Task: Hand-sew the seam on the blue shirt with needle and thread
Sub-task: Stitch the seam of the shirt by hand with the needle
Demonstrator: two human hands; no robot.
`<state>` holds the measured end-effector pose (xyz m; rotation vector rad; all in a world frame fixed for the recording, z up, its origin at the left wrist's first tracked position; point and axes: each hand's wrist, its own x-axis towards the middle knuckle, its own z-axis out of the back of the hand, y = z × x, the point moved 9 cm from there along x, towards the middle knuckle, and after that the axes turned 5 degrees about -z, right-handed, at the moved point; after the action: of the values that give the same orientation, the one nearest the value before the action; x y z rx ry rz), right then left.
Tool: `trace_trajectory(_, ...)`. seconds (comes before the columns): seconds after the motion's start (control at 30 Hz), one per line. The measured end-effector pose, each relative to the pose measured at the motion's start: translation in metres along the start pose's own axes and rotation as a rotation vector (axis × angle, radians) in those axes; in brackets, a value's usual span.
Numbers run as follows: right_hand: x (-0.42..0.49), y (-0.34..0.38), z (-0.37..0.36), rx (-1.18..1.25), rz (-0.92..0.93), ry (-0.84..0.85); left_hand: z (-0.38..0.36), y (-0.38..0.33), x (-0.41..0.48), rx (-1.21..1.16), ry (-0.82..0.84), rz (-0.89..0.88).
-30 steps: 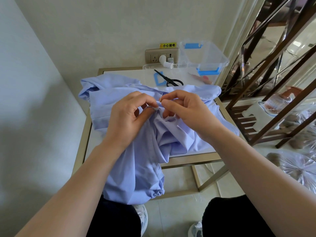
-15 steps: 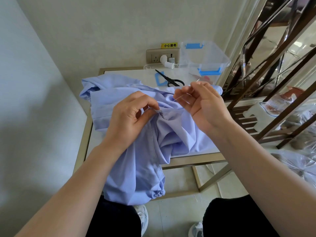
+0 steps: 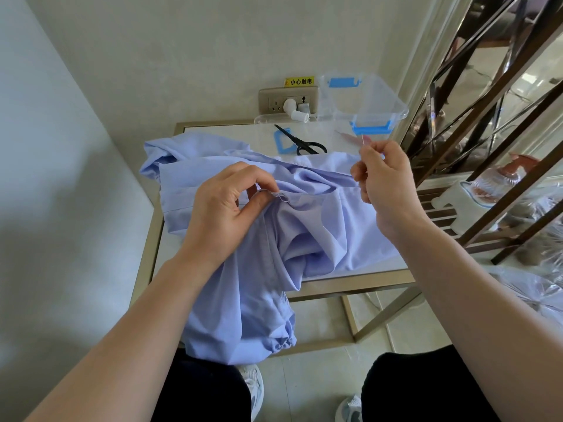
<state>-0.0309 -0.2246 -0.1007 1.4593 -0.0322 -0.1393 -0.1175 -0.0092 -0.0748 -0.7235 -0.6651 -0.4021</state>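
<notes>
Head view: two hands sew a blue shirt point(image 3: 320, 229) over a small desk point(image 3: 225, 130).
The left hand point(image 3: 224, 208) pinches the puckered seam point(image 3: 281, 196) between curled fingers point(image 3: 260, 175), holding it raised and steady. The right hand point(image 3: 384, 181), lifted well to the right, pinches the needle point(image 3: 362, 141), apparently drawing thread taut. The shirt drapes from desk to lap, with scissors point(image 3: 304, 143) behind it.

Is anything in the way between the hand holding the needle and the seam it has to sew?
Nothing visible is. The right hand pinches the needle up and to the right of the seam, which the left hand pinches on the blue shirt. Only air lies between them.
</notes>
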Motion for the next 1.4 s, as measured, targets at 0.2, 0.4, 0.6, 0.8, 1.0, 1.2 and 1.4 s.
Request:
trace_trajectory(0.2,-0.028,0.012,-0.043,-0.246,0.074,0.377,0.002,0.002,0.000,-0.054,-0.029,0.068)
trace_trajectory(0.4,-0.055,-0.005,-0.079,-0.469,0.137,0.561,0.006,0.007,-0.002,-0.147,-0.077,0.166)
trace_trajectory(0.6,-0.045,-0.016,-0.076,-0.367,0.045,0.419,0.003,0.014,-0.016,-0.235,-0.008,0.273)
trace_trajectory(0.8,-0.039,-0.010,-0.065,-0.094,-0.036,0.296,0.006,0.013,-0.032,0.202,0.311,0.425)
trace_trajectory(1.0,-0.045,-0.008,-0.062,-0.037,-0.020,0.280,-0.012,0.016,-0.077,0.726,1.021,0.536)
trace_trajectory(1.2,-0.051,-0.003,-0.056,-0.029,-0.016,0.334,-0.005,0.019,-0.094,0.347,1.014,0.817)
trace_trajectory(1.4,-0.055,0.010,-0.048,-0.030,0.021,0.365,0.014,0.025,-0.050,-0.301,0.300,0.894)
